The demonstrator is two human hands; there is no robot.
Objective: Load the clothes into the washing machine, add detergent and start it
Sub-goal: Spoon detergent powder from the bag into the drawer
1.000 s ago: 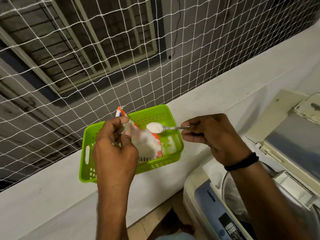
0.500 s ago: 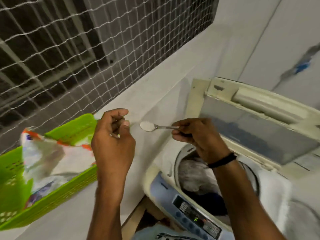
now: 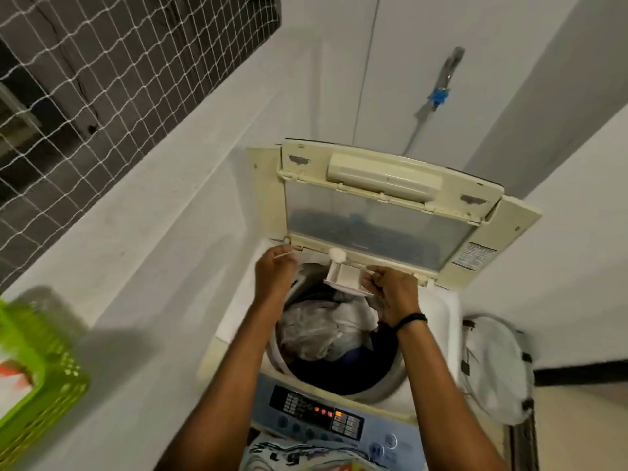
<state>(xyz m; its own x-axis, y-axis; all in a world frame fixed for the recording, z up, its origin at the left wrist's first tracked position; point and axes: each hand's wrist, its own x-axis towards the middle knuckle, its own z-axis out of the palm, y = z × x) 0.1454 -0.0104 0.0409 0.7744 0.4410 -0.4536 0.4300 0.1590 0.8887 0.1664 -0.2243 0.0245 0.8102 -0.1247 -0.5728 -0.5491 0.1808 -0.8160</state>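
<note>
The right hand (image 3: 390, 294) is closed around the handle of a spoon (image 3: 353, 263), thumb and fingers pinched on its end. The spoon's bowl, heaped with white detergent powder (image 3: 337, 254), sticks out toward ten o'clock from that hand and hangs just above the far corner of the white detergent drawer (image 3: 345, 278). The drawer is pulled out from the rear rim of the washing machine (image 3: 441, 321) and sits right beside the hand's knuckles at about nine o'clock; whether the fingers touch it cannot be told. A black band circles the right wrist.

The left hand (image 3: 275, 273) is at nine o'clock of the drawer, well apart from it, over the back left edge of the tub. Its fingers are curled together and pinch a thin pale stick-like thing (image 3: 283, 255) that pokes out sideways; what it is cannot be made out.

Below both hands, toward six o'clock, the open drum holds clothes (image 3: 323, 328), pale cloth on top of dark. The lid (image 3: 380, 212) stands raised at twelve o'clock with its clear panel facing the person. The control panel (image 3: 316, 414), with small red lights lit, lies at six o'clock at the front edge. A green basket (image 3: 40, 385) rests on the ledge far off at eight o'clock, and a white laundry bag (image 3: 496, 365) stands at four o'clock beside the machine. A tap with a blue fitting (image 3: 440, 93) is on the wall at twelve o'clock.
</note>
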